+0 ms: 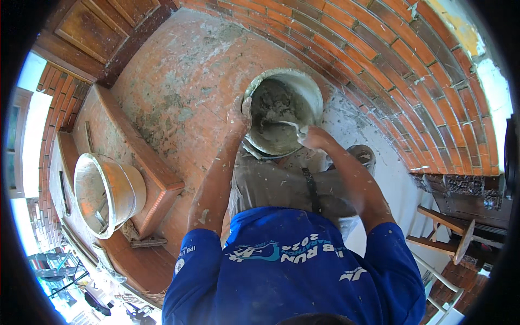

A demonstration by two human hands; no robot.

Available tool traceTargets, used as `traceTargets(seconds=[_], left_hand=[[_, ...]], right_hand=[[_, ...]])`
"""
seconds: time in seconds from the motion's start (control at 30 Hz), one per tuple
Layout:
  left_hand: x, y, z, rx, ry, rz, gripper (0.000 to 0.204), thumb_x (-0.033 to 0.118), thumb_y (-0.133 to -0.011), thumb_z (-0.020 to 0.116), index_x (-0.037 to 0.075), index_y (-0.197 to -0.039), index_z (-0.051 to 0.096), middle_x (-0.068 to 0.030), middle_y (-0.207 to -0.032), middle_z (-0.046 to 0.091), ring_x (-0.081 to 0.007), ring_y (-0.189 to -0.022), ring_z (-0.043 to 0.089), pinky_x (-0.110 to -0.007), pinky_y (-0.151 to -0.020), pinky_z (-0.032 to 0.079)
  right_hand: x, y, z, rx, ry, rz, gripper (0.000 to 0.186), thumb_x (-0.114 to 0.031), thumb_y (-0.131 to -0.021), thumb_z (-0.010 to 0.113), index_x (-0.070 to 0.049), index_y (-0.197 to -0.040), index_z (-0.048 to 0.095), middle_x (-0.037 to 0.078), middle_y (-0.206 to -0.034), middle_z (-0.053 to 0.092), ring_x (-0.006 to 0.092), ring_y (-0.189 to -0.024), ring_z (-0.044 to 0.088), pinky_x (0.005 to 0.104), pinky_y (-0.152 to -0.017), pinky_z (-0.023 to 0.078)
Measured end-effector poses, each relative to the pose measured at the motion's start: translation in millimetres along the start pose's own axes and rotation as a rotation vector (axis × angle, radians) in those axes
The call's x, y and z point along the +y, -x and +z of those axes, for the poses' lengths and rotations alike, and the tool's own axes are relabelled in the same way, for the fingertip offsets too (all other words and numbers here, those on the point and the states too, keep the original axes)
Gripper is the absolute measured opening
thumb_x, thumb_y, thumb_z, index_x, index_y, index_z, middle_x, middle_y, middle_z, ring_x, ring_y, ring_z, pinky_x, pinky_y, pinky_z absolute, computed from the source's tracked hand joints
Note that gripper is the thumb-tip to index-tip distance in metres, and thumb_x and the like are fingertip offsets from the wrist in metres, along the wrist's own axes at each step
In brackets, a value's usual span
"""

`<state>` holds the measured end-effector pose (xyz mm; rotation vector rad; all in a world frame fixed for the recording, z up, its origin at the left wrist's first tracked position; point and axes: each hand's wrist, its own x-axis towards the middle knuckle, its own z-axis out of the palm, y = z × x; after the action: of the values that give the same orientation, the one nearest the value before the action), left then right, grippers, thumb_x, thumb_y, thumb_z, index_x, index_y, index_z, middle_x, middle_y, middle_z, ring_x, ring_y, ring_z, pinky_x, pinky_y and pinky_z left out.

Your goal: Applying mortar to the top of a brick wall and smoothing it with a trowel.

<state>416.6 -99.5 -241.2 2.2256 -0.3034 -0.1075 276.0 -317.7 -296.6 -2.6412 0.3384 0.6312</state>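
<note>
In front of the person's bent legs, near the foot of a curved-looking brick wall (374, 59), a pale bucket (313, 92) sits on the floor, its mouth turned up toward the head camera. Its rim and inner wall are crusted with grey, and a lumpy grey mix (271, 100) lies inside, rough at the far side and smoother toward the person.

The left hand (242, 114) is at the bucket's left rim, its grip closed over the edge, with the wrist and forearm running down along the outside. The right hand (313, 137) is at the near right part of the rim, its grip narrow around the end of a smeared hand tool (290, 123). The tool reaches leftward over the mix; its far end is coated in grey, so its exact shape cannot be told. Both forearms carry pale splashes below the sleeves of a blue shirt (303, 276).

The reddish floor (184, 103) is spotted with grey smears, thickest to the left of the bucket and beyond it. Well apart on the left, beside a tiled step (135, 146), a second bucket (132, 189) leans with its mouth tilted to the left. A panelled wooden door (92, 32) stands at the upper left, and a piece of wooden furniture (441, 233) shows at the right.
</note>
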Motion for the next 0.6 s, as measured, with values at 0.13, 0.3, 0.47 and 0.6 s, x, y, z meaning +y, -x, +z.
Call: traceTargets(seconds=[0.13, 0.3, 0.47, 0.6], left_hand=[[5.2, 9.9, -10.7, 0.050, 0.094, 0.000, 0.047, 0.041, -0.097, 0.045, 0.004, -0.124, 0.056, -0.0257, -0.117, 0.060, -0.0410, -0.113, 0.055, -0.044, -0.097, 0.041], [43.8, 3.7, 3.2, -0.055, 0.018, 0.059, 0.046, 0.039, -0.096, 0.046, 0.004, -0.124, 0.056, -0.0255, -0.115, 0.061, -0.0408, -0.110, 0.057, -0.044, -0.095, 0.043], [12.3, -9.0, -5.6, -0.088, -0.062, 0.099, 0.042, 0.037, -0.096, 0.047, 0.005, -0.122, 0.057, -0.0255, -0.111, 0.062, -0.0412, -0.107, 0.058, -0.044, -0.092, 0.045], [-14.3, -23.4, 4.9, 0.055, -0.037, 0.088, 0.045, 0.039, -0.096, 0.047, 0.004, -0.121, 0.059, -0.0250, -0.110, 0.063, -0.0393, -0.107, 0.059, -0.043, -0.092, 0.045]], right_hand=[[-10.9, 50.9, -25.9, -0.052, -0.310, -0.030, 0.036, -0.030, -0.081, 0.057, -0.006, -0.107, 0.064, 0.019, -0.107, 0.065, 0.0375, -0.098, 0.062, 0.0436, -0.085, 0.048], [1.0, 11.7, 38.4, 0.015, 0.118, -0.210, 0.035, -0.024, -0.083, 0.063, -0.005, -0.112, 0.063, 0.018, -0.099, 0.066, 0.0298, -0.083, 0.064, 0.0396, -0.071, 0.052], [-32.5, 28.7, -6.6, -0.115, -0.561, 0.131, 0.031, -0.023, -0.086, 0.058, -0.003, -0.109, 0.061, 0.015, -0.083, 0.066, 0.0278, -0.063, 0.063, 0.0403, -0.058, 0.050], [-25.7, 44.3, -19.3, 0.109, -0.788, 0.193, 0.023, -0.018, -0.087, 0.056, -0.001, -0.101, 0.061, 0.016, -0.077, 0.066, 0.0298, -0.059, 0.062, 0.0431, -0.056, 0.049]])
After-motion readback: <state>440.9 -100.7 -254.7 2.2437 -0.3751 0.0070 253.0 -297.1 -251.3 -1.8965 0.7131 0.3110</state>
